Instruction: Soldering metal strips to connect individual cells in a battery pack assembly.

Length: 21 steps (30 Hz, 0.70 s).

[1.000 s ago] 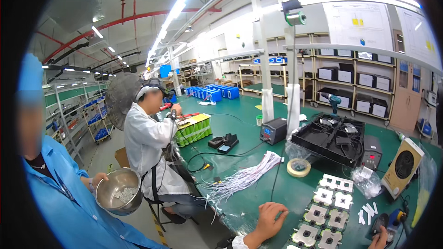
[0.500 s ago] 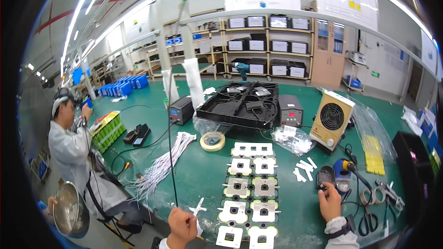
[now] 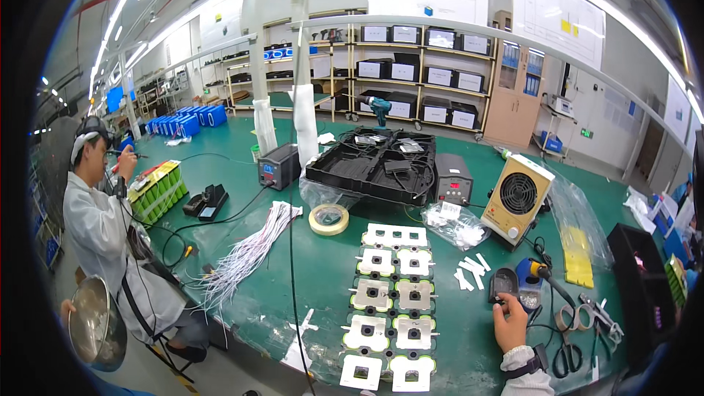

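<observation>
My right hand (image 3: 511, 324) is at the near edge of a small black dish (image 3: 504, 284), thumb and forefinger pinched together. Whatever is between the fingertips is too small to make out. My left hand is out of view. To the left of my right hand lies a battery pack (image 3: 393, 314), a double row of cells in black holders topped with white and grey square frames. Right beside the dish, a soldering iron (image 3: 541, 271) with a blue and yellow part rests in its stand. White strips (image 3: 473, 271) lie scattered beyond the dish.
Scissors (image 3: 567, 358), tape rolls (image 3: 573, 318) and pliers lie at right. A benchtop fan (image 3: 518, 198), soldering station (image 3: 453, 180) and black tray (image 3: 374, 169) stand farther back. White wires (image 3: 253, 257) and a hanging black cable (image 3: 292, 249) are left. A co-worker (image 3: 110, 227) sits far left; a metal bowl (image 3: 99, 323) is nearby.
My left hand has dropped out of view at the lower edge. My right hand stays at the black dish, fingers now drawn closer together. The view has shifted slightly.
</observation>
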Each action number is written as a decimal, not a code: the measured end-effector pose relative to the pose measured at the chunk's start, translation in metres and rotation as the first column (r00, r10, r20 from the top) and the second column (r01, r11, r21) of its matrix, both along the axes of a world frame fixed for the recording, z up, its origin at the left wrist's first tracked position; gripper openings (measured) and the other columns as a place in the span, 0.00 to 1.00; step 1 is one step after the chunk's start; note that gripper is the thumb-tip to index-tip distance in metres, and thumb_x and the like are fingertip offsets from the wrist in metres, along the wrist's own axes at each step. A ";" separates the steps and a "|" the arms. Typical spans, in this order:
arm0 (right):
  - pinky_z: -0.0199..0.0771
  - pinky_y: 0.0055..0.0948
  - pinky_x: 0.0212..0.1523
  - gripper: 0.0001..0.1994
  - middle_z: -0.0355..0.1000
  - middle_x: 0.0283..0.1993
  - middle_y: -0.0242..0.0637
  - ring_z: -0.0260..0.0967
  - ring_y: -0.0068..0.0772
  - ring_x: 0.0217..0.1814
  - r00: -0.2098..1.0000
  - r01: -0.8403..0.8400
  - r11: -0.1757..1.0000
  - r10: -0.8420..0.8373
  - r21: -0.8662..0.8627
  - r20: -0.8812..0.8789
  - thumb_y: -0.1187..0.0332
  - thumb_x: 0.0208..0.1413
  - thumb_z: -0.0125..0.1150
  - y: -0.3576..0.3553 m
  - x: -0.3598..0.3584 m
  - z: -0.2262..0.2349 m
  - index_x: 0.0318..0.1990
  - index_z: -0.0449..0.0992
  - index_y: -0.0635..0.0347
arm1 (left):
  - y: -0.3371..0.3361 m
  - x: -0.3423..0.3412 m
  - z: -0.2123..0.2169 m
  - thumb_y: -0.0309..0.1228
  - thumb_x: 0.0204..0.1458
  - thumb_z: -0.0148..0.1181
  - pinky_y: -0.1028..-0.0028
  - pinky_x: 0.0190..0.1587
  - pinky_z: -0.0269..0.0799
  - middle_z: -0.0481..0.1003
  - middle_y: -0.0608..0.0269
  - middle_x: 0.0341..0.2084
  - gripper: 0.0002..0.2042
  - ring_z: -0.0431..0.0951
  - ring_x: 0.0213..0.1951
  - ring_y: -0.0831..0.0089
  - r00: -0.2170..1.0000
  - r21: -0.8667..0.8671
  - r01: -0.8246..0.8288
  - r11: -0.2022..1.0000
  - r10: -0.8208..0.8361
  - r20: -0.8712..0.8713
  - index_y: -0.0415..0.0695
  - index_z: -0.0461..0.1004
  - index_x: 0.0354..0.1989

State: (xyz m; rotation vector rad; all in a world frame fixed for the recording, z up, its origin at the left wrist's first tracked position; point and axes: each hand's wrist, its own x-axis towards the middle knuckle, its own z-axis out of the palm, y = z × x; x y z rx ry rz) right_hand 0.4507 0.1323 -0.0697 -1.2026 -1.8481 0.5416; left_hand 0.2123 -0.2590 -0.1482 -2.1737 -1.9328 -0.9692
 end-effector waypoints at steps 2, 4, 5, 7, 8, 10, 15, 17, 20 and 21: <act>0.70 0.36 0.37 0.12 0.71 0.31 0.41 0.70 0.37 0.33 1.000 -0.010 0.998 0.012 0.060 -0.025 0.74 0.57 0.63 0.000 -0.002 0.005 0.49 0.79 0.64 | 0.011 0.010 0.019 0.33 0.39 0.65 0.57 0.43 0.66 0.78 0.61 0.40 0.17 0.75 0.43 0.58 0.999 0.116 0.005 0.993 -0.011 0.049 0.45 0.81 0.41; 0.70 0.37 0.38 0.12 0.72 0.31 0.41 0.71 0.37 0.34 0.998 -0.001 0.993 0.008 0.117 -0.063 0.75 0.57 0.63 -0.008 -0.007 0.014 0.49 0.79 0.65 | 0.024 0.010 0.043 0.32 0.39 0.66 0.58 0.43 0.65 0.79 0.63 0.39 0.16 0.74 0.42 0.59 0.998 0.249 0.003 0.968 -0.019 0.060 0.46 0.82 0.41; 0.70 0.36 0.38 0.10 0.73 0.33 0.40 0.71 0.36 0.34 0.994 -0.015 0.991 0.028 0.135 -0.102 0.75 0.59 0.62 -0.014 -0.008 0.022 0.47 0.80 0.65 | 0.031 0.016 0.054 0.31 0.40 0.67 0.59 0.42 0.64 0.79 0.64 0.39 0.15 0.74 0.41 0.61 0.996 0.373 -0.015 0.928 -0.019 0.087 0.48 0.82 0.40; 0.73 0.34 0.39 0.11 0.77 0.41 0.38 0.71 0.34 0.35 0.960 -0.086 0.996 0.083 -0.002 -0.267 0.72 0.63 0.59 -0.037 -0.010 0.040 0.51 0.79 0.60 | 0.041 0.020 0.075 0.30 0.39 0.68 0.59 0.43 0.63 0.79 0.65 0.38 0.15 0.74 0.40 0.62 0.994 0.409 -0.030 0.912 -0.016 0.108 0.49 0.82 0.39; 0.73 0.34 0.39 0.11 0.77 0.41 0.38 0.71 0.34 0.35 0.964 -0.084 0.996 0.080 -0.003 -0.254 0.72 0.63 0.59 -0.058 -0.010 0.048 0.51 0.79 0.60 | 0.043 0.021 0.084 0.29 0.38 0.69 0.59 0.43 0.63 0.79 0.65 0.38 0.15 0.73 0.40 0.63 0.993 0.425 -0.025 0.905 -0.028 0.118 0.49 0.82 0.38; 0.70 0.27 0.34 0.12 0.73 0.30 0.34 0.68 0.23 0.28 0.927 -0.167 0.981 0.190 0.099 -0.323 0.73 0.66 0.54 -0.099 -0.007 0.069 0.54 0.77 0.62 | 0.049 0.024 0.094 0.28 0.38 0.70 0.60 0.43 0.63 0.79 0.65 0.38 0.15 0.74 0.40 0.63 0.989 0.469 0.003 0.883 -0.072 0.130 0.49 0.82 0.38; 0.64 0.37 0.27 0.03 0.68 0.25 0.38 0.65 0.39 0.24 0.682 -0.671 0.647 0.730 0.363 -0.040 0.74 0.56 0.64 -0.191 -0.002 0.097 0.33 0.79 0.65 | 0.057 0.031 0.103 0.25 0.39 0.71 0.61 0.42 0.64 0.81 0.62 0.41 0.14 0.75 0.41 0.63 0.958 0.522 0.108 0.846 -0.229 0.174 0.45 0.81 0.37; 0.63 0.40 0.28 0.06 0.64 0.26 0.38 0.63 0.44 0.26 0.707 -0.681 0.627 0.697 0.378 0.117 0.73 0.46 0.66 -0.212 -0.014 0.087 0.32 0.78 0.63 | 0.057 0.033 0.106 0.25 0.40 0.70 0.63 0.39 0.65 0.81 0.59 0.42 0.13 0.76 0.39 0.62 0.942 0.535 0.140 0.833 -0.279 0.188 0.43 0.80 0.37; 0.64 0.41 0.27 0.08 0.64 0.26 0.39 0.64 0.43 0.26 0.696 -0.678 0.647 0.718 0.349 0.022 0.73 0.40 0.65 -0.227 -0.022 0.062 0.31 0.76 0.63 | 0.059 0.033 0.113 0.26 0.40 0.70 0.63 0.37 0.65 0.81 0.59 0.40 0.13 0.76 0.36 0.62 0.953 0.568 0.136 0.812 -0.263 0.148 0.43 0.79 0.37; 0.64 0.41 0.27 0.09 0.63 0.26 0.39 0.64 0.43 0.26 0.684 -0.679 0.647 0.729 0.346 -0.020 0.73 0.38 0.65 -0.229 -0.024 0.052 0.30 0.75 0.63 | 0.060 0.034 0.115 0.26 0.40 0.70 0.63 0.37 0.65 0.81 0.59 0.40 0.13 0.76 0.36 0.62 0.955 0.572 0.140 0.808 -0.264 0.139 0.43 0.79 0.37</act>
